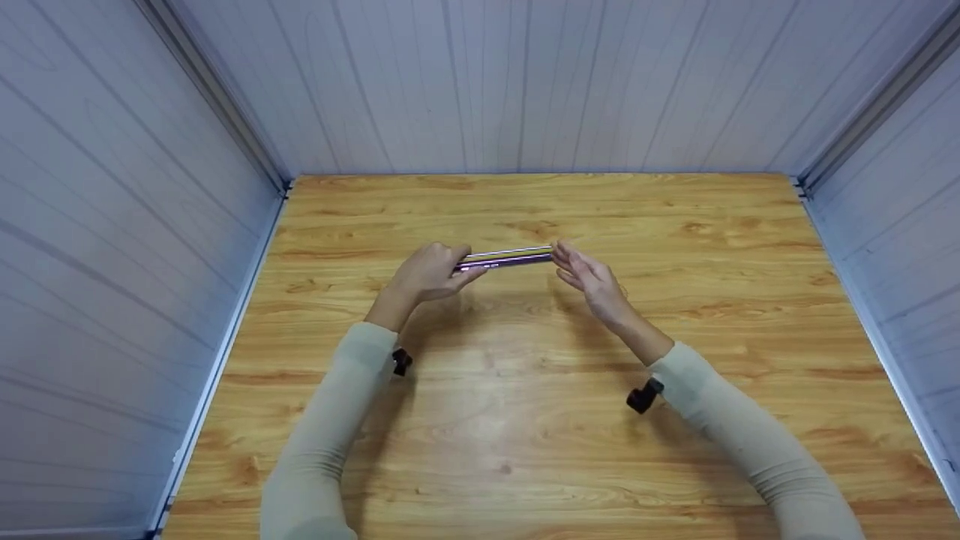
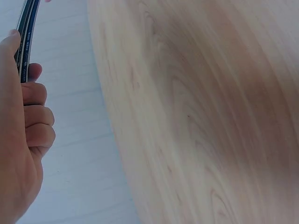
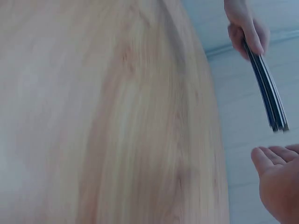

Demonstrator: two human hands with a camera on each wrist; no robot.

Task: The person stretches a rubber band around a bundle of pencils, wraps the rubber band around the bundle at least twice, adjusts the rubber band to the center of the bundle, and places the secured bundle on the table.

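My left hand (image 1: 429,271) grips one end of a small bundle of slim pencils (image 1: 514,260), dark and purplish with shiny edges. The bundle is held above the table, pointing right. In the left wrist view, the fingers curl round the pencils (image 2: 27,46), and small print shows on one barrel. My right hand (image 1: 592,283) is at the far ends of the bundle, its fingers straight and close together. The right wrist view shows a small gap between the right hand (image 3: 280,182) and the ends of the pencils (image 3: 268,91).
A wood-grain table (image 1: 495,420) lies beneath both hands. Pale panel walls (image 1: 487,90) stand behind it and along both sides. A small black device (image 1: 643,396) hangs at the right wrist, and another black device (image 1: 403,362) at the left.
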